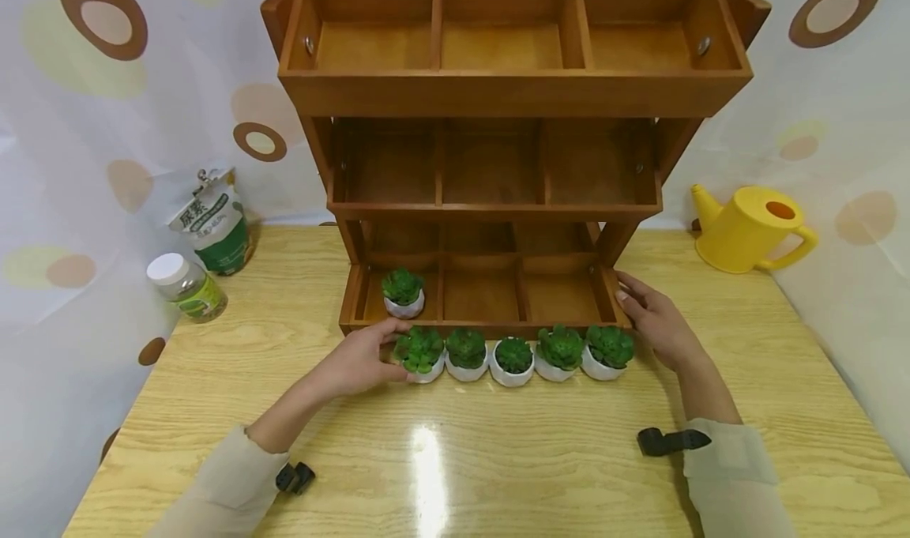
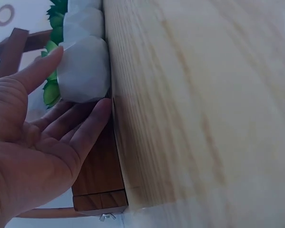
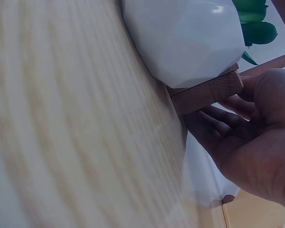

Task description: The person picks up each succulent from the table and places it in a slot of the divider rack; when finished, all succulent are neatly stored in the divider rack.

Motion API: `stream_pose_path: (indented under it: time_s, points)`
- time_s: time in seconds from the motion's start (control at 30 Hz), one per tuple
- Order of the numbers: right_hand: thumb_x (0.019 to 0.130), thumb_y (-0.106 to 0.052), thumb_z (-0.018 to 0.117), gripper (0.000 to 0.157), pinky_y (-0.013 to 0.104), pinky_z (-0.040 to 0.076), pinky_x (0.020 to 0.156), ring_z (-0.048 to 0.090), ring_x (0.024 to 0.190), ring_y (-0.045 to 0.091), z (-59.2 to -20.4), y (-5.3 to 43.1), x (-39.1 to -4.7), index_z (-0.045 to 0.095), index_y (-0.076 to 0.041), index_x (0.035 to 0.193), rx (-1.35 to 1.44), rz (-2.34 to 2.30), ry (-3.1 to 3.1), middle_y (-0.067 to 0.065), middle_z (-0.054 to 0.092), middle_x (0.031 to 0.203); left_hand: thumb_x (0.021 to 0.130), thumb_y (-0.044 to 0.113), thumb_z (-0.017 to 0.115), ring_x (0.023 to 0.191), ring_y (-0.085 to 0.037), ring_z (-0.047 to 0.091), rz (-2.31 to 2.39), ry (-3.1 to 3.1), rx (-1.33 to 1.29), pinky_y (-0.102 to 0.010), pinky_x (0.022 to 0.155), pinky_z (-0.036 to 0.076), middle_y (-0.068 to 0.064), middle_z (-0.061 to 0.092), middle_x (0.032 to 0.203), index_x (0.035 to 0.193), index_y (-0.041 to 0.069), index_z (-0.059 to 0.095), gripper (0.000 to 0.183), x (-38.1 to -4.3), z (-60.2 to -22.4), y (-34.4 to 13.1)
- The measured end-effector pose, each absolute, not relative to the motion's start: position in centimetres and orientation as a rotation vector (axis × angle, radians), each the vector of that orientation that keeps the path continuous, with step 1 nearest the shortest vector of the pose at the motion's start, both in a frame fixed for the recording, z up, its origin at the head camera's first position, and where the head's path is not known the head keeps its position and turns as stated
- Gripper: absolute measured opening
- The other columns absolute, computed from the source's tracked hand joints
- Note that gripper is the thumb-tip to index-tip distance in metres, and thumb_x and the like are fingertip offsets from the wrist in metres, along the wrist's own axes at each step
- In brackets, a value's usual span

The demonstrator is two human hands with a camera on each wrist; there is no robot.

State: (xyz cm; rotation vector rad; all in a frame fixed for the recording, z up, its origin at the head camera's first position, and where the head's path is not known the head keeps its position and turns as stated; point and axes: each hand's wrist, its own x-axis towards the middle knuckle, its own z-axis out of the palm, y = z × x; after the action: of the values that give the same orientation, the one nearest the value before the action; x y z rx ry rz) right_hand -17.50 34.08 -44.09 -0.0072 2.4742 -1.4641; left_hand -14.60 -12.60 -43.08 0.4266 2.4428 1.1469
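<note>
At the left end of a row of small potted succulents, my left hand (image 1: 366, 359) has its thumb and fingers about the end potted succulent (image 1: 421, 354). In the left wrist view its faceted white pot (image 2: 83, 70) stands on the table, fingers against its side. My right hand (image 1: 657, 321) holds the lower right end of the brown wooden shelf (image 1: 444, 94); in the right wrist view the fingers lie against the shelf's end piece (image 3: 209, 95). Another potted succulent (image 1: 403, 293) sits in the bottom tier's left compartment.
Several more potted succulents (image 1: 513, 361) line the shelf's front edge. A yellow watering can (image 1: 746, 234) stands at the back right. At the left are a white-lidded jar (image 1: 186, 287) and a clipped green-and-white bag (image 1: 216, 230). A patterned cloth (image 1: 107, 167) hangs behind the wooden table (image 1: 540, 459).
</note>
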Motion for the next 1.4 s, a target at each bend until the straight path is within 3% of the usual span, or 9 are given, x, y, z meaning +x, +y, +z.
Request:
stream_pose_path:
  time_s: [0.1, 0.3, 0.4, 0.5, 0.73, 1.0, 1.4]
  points:
    - [0.112, -0.039, 0.029, 0.061, 0.054, 0.035, 0.114, 0.036, 0.147, 0.045, -44.0, 34.1, -17.4, 0.008, -0.017, 0.165, 0.003, -1.458, 2.475, 0.024, 0.023, 0.166, 0.082, 0.027, 0.085, 0.11, -0.023, 0.07, 1.132, 2.453, 0.439, -0.039, 0.089, 0.057, -0.015, 0.057, 0.146, 0.147, 0.01, 0.049, 0.075, -14.6, -43.0, -12.3]
    - [0.112, -0.038, 0.03, 0.061, 0.057, 0.032, 0.116, 0.033, 0.149, 0.045, -44.1, 34.1, -17.5, 0.008, -0.019, 0.165, 0.021, -1.47, 2.462, 0.023, 0.021, 0.167, 0.082, 0.031, 0.085, 0.109, -0.016, 0.067, 1.069, 2.494, 0.509, -0.04, 0.093, 0.055, -0.005, 0.066, 0.135, 0.15, 0.016, 0.05, 0.078, -14.4, -42.9, -11.9]
    - [0.112, -0.039, 0.03, 0.061, 0.059, 0.031, 0.117, 0.032, 0.149, 0.046, -44.2, 34.2, -17.5, 0.009, -0.019, 0.165, 0.022, -1.463, 2.472, 0.023, 0.02, 0.167, 0.083, 0.03, 0.085, 0.095, -0.009, 0.066, 1.073, 2.492, 0.557, -0.035, 0.086, 0.055, -0.002, 0.068, 0.13, 0.15, 0.017, 0.05, 0.077, -14.4, -43.0, -11.9]
    - [0.112, -0.039, 0.03, 0.061, 0.059, 0.031, 0.117, 0.032, 0.149, 0.046, -44.3, 34.1, -17.6, 0.009, -0.019, 0.165, 0.02, -1.463, 2.471, 0.023, 0.02, 0.167, 0.082, 0.031, 0.086, 0.092, -0.004, 0.065, 1.053, 2.516, 0.584, -0.032, 0.085, 0.055, -0.001, 0.069, 0.128, 0.147, 0.018, 0.053, 0.074, -14.3, -43.1, -12.1]
    - [0.112, -0.039, 0.03, 0.061, 0.052, 0.037, 0.114, 0.038, 0.146, 0.044, -44.1, 34.1, -17.6, 0.009, -0.018, 0.165, 0.008, -1.461, 2.478, 0.023, 0.025, 0.165, 0.081, 0.027, 0.087, 0.09, -0.01, 0.069, 1.149, 2.479, 0.488, -0.03, 0.075, 0.056, -0.002, 0.069, 0.127, 0.146, 0.019, 0.055, 0.073, -14.2, -42.2, -12.7]
    - [0.112, -0.039, 0.03, 0.061, 0.05, 0.038, 0.113, 0.039, 0.146, 0.044, -44.0, 34.1, -17.5, 0.008, -0.018, 0.165, 0.022, -1.468, 2.467, 0.024, 0.025, 0.165, 0.081, 0.028, 0.086, 0.108, -0.016, 0.069, 1.176, 2.561, 0.509, -0.034, 0.086, 0.056, -0.002, 0.071, 0.126, 0.146, 0.018, 0.055, 0.073, -14.5, -39.4, -12.9]
    - [0.111, -0.041, 0.03, 0.062, 0.05, 0.038, 0.112, 0.04, 0.145, 0.044, -44.1, 34.2, -17.6, 0.008, -0.018, 0.165, 0.009, -1.461, 2.471, 0.023, 0.026, 0.165, 0.081, 0.025, 0.086, 0.086, -0.014, 0.069, 1.212, 2.636, 0.614, -0.03, 0.075, 0.056, -0.003, 0.073, 0.113, 0.142, 0.019, 0.059, 0.066, -16.1, -36.4, -11.5]
